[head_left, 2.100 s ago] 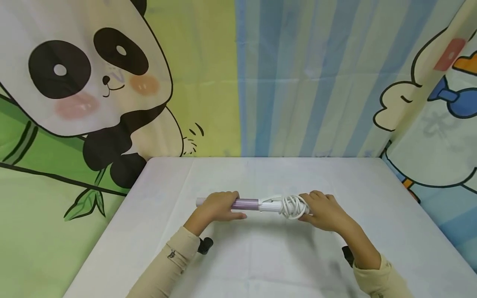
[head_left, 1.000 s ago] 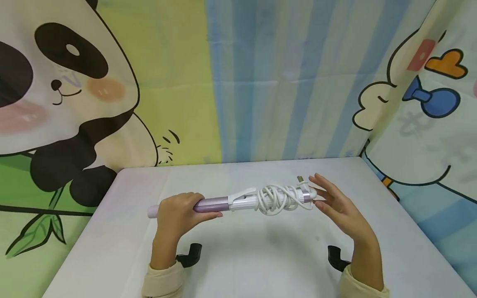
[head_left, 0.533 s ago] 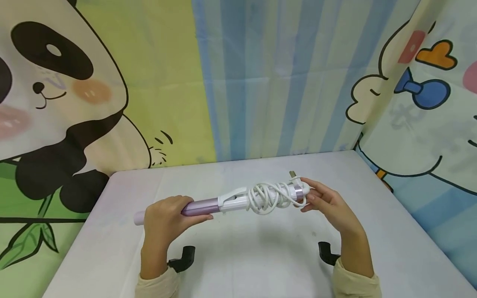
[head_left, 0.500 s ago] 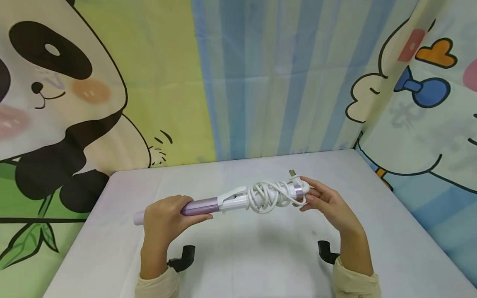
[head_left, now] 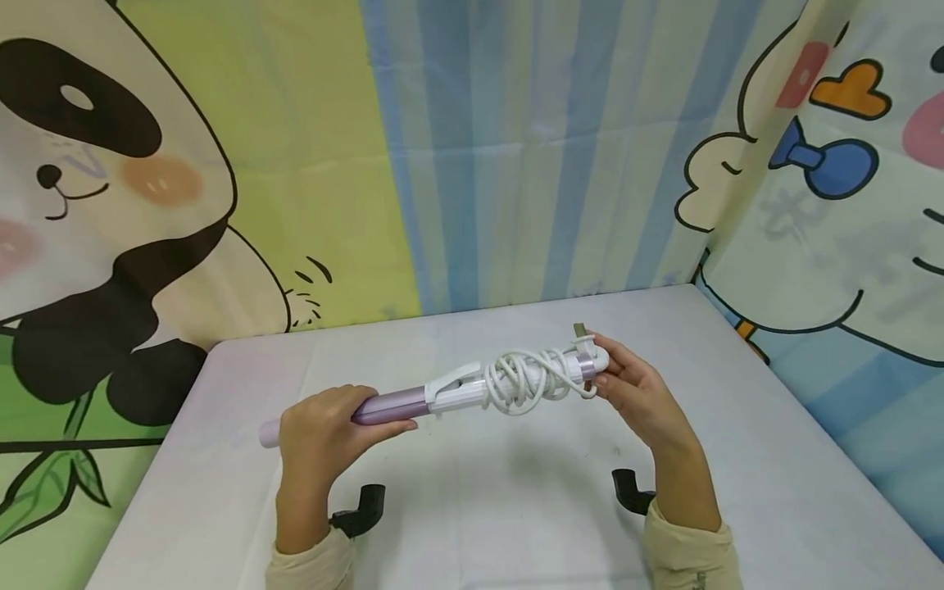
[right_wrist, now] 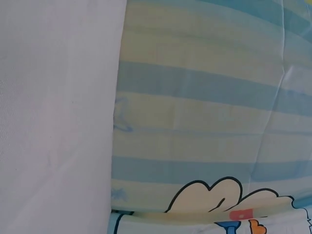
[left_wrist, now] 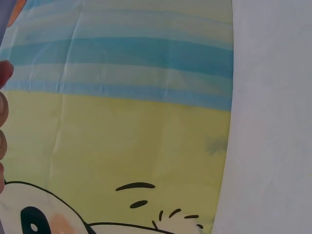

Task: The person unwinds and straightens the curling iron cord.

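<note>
- Fingers of the left hand (head_left: 317, 426) grip the curling iron's (head_left: 442, 393) purple barrel, now lifted off the surface (head_left: 516, 524).
- Right hand (head_left: 634, 393), at 3 o'clock, has closed on the corded end, seemingly near the plug (head_left: 580, 330).

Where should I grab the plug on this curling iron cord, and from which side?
Probably pinch the plug by its white body, coming from above and behind with the right hand. It sticks up free at the handle end of the curling iron, prongs pointing away, while the cord is coiled tight beside it. The left hand steadies the purple barrel.
</note>
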Demonstrator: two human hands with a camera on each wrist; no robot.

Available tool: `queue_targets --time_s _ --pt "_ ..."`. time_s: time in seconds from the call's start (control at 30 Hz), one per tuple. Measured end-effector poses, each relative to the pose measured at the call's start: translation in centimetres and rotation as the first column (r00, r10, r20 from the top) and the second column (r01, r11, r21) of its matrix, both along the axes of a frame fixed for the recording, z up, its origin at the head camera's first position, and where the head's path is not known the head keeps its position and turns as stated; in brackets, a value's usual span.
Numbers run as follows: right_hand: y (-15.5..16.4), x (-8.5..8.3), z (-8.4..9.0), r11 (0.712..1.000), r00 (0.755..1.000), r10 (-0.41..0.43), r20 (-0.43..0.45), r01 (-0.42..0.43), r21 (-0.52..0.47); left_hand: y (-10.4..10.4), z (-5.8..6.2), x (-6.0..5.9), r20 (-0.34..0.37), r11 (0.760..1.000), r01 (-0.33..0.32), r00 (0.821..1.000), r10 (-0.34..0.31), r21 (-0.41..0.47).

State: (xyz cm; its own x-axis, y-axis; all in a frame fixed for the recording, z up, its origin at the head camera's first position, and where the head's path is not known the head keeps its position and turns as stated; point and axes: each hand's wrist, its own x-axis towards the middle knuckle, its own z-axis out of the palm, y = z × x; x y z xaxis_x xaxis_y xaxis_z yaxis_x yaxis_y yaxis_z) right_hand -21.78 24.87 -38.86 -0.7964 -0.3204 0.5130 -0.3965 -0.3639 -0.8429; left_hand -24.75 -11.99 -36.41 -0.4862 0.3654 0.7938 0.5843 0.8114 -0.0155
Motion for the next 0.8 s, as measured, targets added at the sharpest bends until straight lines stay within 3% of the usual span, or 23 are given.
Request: queue_targets --time_s 0.23,0.53,0.7,0.8 --pt "-0.4 0.0 0.3 0.981 0.988 -0.148 0.048 0.141 0.136 0.1 -0.4 0.0 0.009 1.000 -0.012 1.000 0.011 0.024" --pt "-0.7 0.2 0.3 0.943 0.964 -0.257 0.074 0.233 0.237 0.1 -0.6 0.0 0.022 1.000 -0.019 1.000 0.018 0.025" --pt "0.1 0.1 0.0 0.941 0.971 -0.234 0.045 0.215 0.263 0.0 -0.7 -0.1 0.049 1.000 -0.002 0.999 0.001 0.020" --pt "0.5 0.1 -0.1 0.939 0.977 -0.212 -0.034 0.214 0.270 -0.1 -0.7 -0.6 0.080 1.000 0.011 0.997 -0.013 0.024"
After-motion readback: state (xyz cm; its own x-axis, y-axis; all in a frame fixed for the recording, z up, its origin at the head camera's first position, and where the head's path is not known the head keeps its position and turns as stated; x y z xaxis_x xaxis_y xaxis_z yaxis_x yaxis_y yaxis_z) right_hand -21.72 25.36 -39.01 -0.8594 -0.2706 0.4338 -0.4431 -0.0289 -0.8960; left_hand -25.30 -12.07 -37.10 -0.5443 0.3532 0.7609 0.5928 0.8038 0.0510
